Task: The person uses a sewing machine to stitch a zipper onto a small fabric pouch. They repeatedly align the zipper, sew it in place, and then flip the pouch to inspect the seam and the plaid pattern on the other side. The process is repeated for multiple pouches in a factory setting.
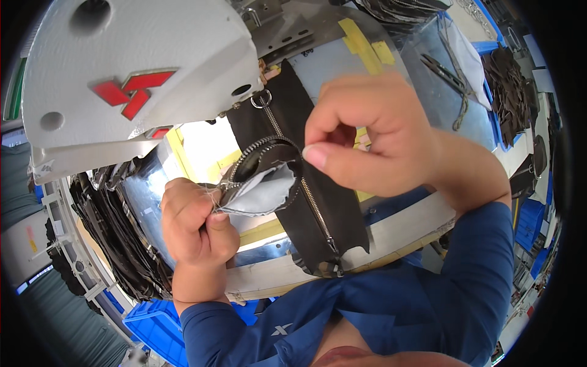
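Between my hands is a curled dark zippered strip [260, 194] with metal teeth along its edge and a pale grey lining. My left hand [199, 223] is closed in a pinch on its left end, where loose pale threads stick out. At the strip's right edge, my right hand [376, 137] pinches with thumb and forefinger. Beneath it, a long dark panel [339, 223] with a metal zipper down its middle lies across the work surface. A metal ring [262, 98] sits near the zipper's far end, and a pull hangs near the close end.
A white sewing machine head [183, 49] with a red emblem fills the upper left. Stacked dark pieces [116, 238] stand at the left. A slim scissor-like tool [445, 73] lies at the right, before a blue tray of dark scraps [507, 92]. A blue bin [156, 327] sits below left.
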Demonstrator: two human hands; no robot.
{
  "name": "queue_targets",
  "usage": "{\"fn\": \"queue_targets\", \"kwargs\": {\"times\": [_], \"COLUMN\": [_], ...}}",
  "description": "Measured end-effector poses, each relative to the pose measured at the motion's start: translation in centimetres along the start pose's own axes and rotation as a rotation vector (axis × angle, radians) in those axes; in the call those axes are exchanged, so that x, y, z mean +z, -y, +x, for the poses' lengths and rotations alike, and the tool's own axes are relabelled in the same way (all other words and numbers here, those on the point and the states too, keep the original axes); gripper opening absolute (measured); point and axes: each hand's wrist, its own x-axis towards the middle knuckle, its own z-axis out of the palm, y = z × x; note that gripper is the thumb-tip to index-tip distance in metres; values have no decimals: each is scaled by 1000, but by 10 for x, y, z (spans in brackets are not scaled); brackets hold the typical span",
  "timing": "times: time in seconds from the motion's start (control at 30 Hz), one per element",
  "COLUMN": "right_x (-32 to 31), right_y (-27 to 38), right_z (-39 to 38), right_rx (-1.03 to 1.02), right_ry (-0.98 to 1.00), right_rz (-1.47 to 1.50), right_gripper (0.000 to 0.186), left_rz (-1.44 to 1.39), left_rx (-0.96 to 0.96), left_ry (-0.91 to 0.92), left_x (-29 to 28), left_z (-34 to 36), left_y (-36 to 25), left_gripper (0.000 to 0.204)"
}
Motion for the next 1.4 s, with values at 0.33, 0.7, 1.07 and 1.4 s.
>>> {"fn": "queue_targets", "kwargs": {"times": [0.33,0.7,1.07,1.4], "right_x": [10,24,13,12], "right_y": [18,1,16,-3], "right_z": [6,-1,-2,2], "right_rx": [505,364,510,176], "right_ry": [197,102,-25,-21], "right_rz": [-176,-483,309,-58], "right_gripper": [34,15,9,18], "left_rz": [261,362,46,155], "left_rx": [227,319,-139,154], "left_ry": [128,174,-67,79], "left_x": [3,11,10,2], "left_z": [6,7,-3,6], "left_y": [-21,-28,-5,-10], "left_gripper": [25,26,17,23]}}
